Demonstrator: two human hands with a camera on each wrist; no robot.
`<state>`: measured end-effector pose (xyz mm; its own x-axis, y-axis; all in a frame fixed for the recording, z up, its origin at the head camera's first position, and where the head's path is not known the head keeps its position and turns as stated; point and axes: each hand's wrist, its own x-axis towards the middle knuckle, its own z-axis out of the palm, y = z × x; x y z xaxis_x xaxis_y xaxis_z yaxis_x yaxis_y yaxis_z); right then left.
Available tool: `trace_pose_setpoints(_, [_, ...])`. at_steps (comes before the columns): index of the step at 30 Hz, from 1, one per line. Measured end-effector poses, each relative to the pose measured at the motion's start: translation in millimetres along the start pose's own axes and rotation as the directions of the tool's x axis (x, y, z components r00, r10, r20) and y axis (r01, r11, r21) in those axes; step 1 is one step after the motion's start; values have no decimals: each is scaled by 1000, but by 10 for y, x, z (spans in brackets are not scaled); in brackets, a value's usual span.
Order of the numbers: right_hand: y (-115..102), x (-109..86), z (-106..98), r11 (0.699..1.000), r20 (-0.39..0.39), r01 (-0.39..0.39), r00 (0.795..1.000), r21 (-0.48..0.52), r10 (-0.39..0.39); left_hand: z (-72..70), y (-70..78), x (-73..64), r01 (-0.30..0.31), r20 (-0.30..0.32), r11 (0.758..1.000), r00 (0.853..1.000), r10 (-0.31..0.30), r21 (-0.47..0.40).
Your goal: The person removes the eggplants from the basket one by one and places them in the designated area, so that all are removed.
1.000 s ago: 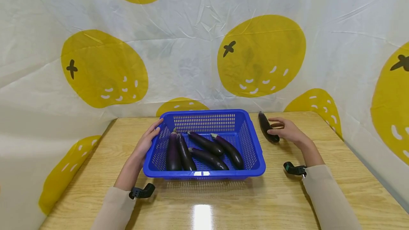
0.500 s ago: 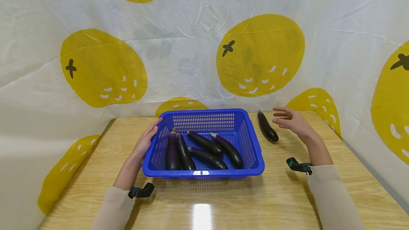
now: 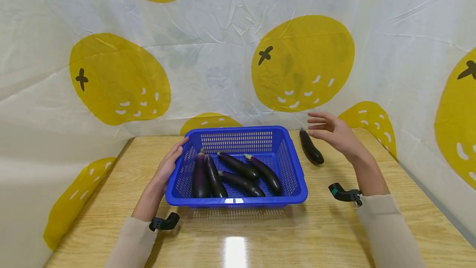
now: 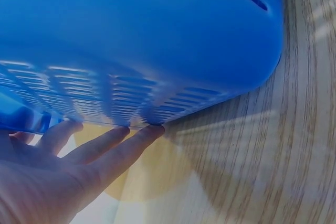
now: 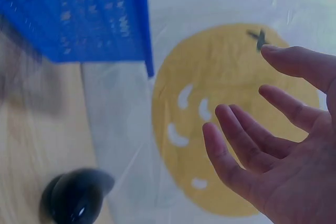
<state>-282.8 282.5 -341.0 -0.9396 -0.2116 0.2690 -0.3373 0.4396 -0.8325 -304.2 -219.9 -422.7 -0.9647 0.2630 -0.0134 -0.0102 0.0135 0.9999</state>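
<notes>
My left hand [image 3: 168, 168] rests against the left side of a blue plastic basket [image 3: 238, 202], its fingers fairly straight along the outer wall. In the left wrist view those fingertips touch the slotted side of the basket. Several dark purple eggplants [image 3: 201, 179] lie inside. One more eggplant [image 3: 311, 148] is on the table to the right of the basket. Above and beside it my right hand [image 3: 336, 133] hovers, fingers loosely extended and holding nothing. The right wrist view shows that hand [image 5: 273, 156] apart from the eggplant [image 5: 79, 195] and the basket.
A light wooden table [image 3: 238, 235] carries everything. Behind it and at both sides hangs a white sheet [image 3: 212, 73] printed with yellow fruit. Black camera mounts [image 3: 165, 221] sit on both wrists.
My right hand has let go of the eggplant beside the basket, moved right, then risen up and slightly left above it. The eggplant stays on the table. My left hand has kept its place.
</notes>
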Motion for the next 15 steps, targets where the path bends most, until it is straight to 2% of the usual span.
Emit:
trace_pose_setpoints(10, [-374,-36,216,995,35,90,995,-36,-88,-23,10,-17,-6,-5,1000,1000,6,3])
trace_pose_setpoints(15, [-506,-42,299,995,80,92,993,-50,-88,-12,0,8,0,-13,1000,1000,0,6])
